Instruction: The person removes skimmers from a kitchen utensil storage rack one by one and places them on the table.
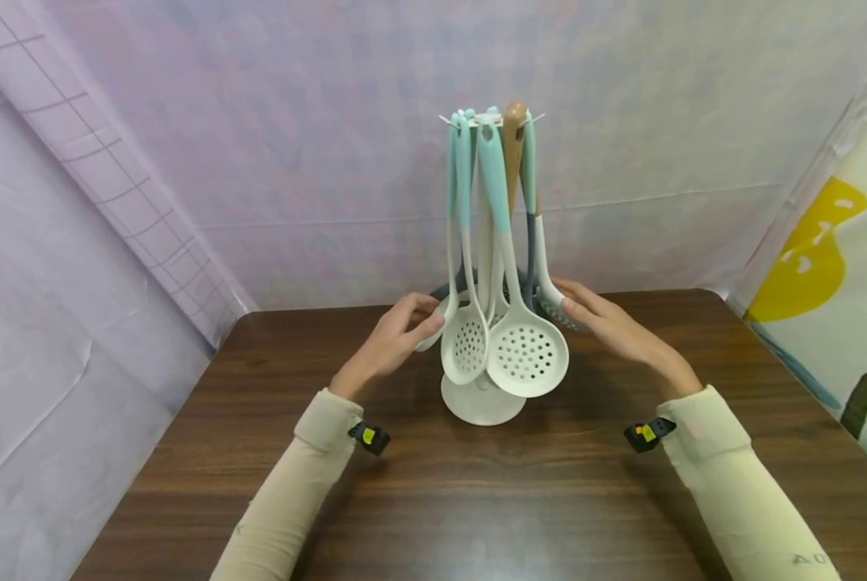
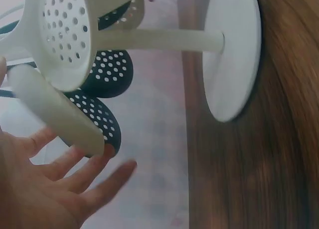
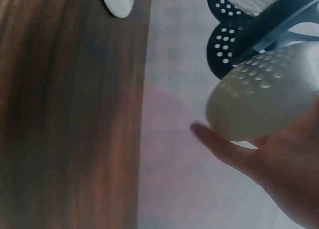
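Left grip [image 1: 395, 335] and right grip [image 1: 611, 324] flank the hanging utensils [image 1: 521, 337].

The brown wood-grain worktop [image 1: 477, 508] is carrying a round-based white utensil stand [image 1: 483, 406], which is standing toward the back edge.

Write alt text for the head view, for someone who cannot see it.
A person's left hand and right hand flank a white stand hung with kitchen utensils, several with mint-green handles, on a brown wooden table. A pale backdrop hangs behind.
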The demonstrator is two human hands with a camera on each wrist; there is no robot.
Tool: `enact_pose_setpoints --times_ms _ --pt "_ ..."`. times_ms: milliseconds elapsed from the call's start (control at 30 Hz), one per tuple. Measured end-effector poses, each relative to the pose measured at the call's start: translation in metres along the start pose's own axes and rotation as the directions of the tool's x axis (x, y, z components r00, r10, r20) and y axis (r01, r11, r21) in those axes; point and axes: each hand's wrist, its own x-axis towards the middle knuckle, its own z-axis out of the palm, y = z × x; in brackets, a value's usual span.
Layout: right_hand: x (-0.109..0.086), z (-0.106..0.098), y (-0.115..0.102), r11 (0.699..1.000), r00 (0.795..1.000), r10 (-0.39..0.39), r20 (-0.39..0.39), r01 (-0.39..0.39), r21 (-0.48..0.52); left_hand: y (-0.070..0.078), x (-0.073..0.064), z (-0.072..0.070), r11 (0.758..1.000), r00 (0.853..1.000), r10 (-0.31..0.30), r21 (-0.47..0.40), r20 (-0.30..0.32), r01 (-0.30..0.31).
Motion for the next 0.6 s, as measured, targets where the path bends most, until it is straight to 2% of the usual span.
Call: enact_pose_setpoints --times_ms 100,300,600 --pt "-0.0001 0.0049 0.0062 0.999 1.000 0.006 -0.020 -0.005 0.044 0.0002 0.0012 0.0051 0.999 1.000 -0.004 -0.044 -0.015 0.003" --pt "-0.0019 0.0086 0.0089 0.998 0.998 0.009 -0.060 -0.005 0.064 -0.0006 0.0009 0.0075 0.998 0.999 -0.029 -0.057 -0.042 0.027" --pt "0.0058 0.0118 0.0089 1.000 0.994 -0.005 -0.111 0.007 0.019 -0.0009 -0.0024 0.0059 0.998 0.998 -0.030 -0.058 -0.048 0.027"
